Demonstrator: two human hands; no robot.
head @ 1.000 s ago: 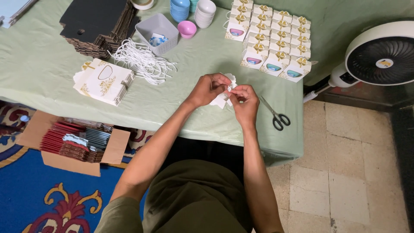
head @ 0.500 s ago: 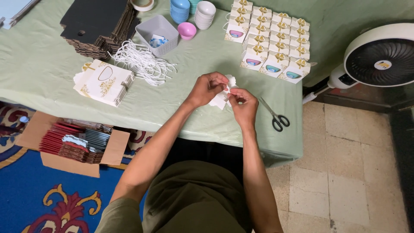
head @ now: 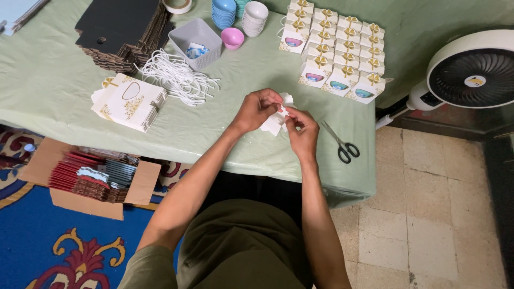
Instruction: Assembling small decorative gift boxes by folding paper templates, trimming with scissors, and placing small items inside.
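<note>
**Both hands closed on a small white box above the bench**

Right now the left hand (head: 256, 109) and the right hand (head: 302, 128) meet over the near edge of the bench (head: 64, 91), and both are pinched shut on a small folded white box (head: 276, 122). The box sits between the two hands, touching both, lifted just off the green cover. Its long axis I cannot tell, since fingers hide most of it. Neither hand is nearer; each grips one side.

Just to the right of the right hand lie black-handled scissors (head: 342, 145), blades pointing up toward the rows of finished boxes (head: 334, 51) with gold bows. To the left, well apart, a stack of flat white cards (head: 128, 101) lies beside a tangle of white cords (head: 174, 77). Further back stand a grey basket (head: 195, 36), a pink cup (head: 233, 37) and a pile of dark cardboard (head: 120, 29). Nothing stands between the hands and the scissors. A white fan (head: 471, 69) stands off the bench's right end.
</note>
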